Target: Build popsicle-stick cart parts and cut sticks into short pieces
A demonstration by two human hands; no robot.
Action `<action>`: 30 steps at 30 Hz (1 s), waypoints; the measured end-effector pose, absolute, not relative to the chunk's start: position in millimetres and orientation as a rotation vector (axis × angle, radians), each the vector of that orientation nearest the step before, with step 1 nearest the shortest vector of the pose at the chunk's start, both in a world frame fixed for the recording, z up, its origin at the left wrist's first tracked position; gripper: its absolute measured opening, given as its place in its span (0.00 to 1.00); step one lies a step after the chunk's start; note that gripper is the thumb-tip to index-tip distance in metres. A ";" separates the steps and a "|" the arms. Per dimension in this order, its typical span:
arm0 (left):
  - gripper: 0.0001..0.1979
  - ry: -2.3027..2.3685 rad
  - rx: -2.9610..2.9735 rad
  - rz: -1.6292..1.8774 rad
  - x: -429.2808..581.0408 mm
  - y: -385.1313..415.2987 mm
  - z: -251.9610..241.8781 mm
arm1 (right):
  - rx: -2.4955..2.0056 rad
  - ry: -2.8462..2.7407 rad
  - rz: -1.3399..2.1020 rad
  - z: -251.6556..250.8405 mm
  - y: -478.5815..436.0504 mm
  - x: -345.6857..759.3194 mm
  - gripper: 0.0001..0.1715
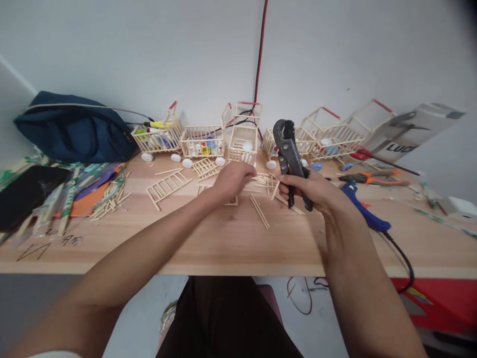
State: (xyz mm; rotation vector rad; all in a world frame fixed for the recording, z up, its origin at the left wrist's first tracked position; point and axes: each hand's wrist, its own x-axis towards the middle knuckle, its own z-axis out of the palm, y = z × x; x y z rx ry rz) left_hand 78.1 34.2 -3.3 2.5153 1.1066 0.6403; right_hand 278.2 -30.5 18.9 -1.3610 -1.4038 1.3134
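Observation:
My right hand (307, 188) is wrapped around the handles of a black hand cutter (292, 156), its jaws pointing up and away. A thin wooden stick (275, 190) slants down beside that hand's fingertips; I cannot tell if they hold it. My left hand (234, 180) is closed with fingers curled over the edge of a pile of short wooden sticks (265, 180). Whatever its fingertips hold, if anything, is hidden. A wooden frame (233, 202) lies partly under the left hand and wrist. Two longer sticks (260, 211) lie between my hands, and a ladder-like stick frame (168, 188) lies to the left.
Several miniature stick carts (203, 141) line the wall. At left are a blue bag (76, 129), a black phone-like object (32, 191) and bagged sticks (108, 199). At right lie a blue glue gun (367, 211), orange-handled pliers (376, 177) and a red-handled screwdriver (363, 154).

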 end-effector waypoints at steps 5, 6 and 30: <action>0.13 1.045 2.663 0.637 82.0 29.8 -12.0 | -1.376 -1.370 1.335 18.8 -29.5 278.8 0.12; 0.13 0.983 2.693 0.623 79.6 26.1 -11.1 | -1.382 -1.388 1.342 18.0 -29.0 278.9 0.12; 0.11 1.014 1.449 0.661 45.0 -19.5 4.5 | -1.135 -1.250 1.159 10.2 -27.2 264.2 0.21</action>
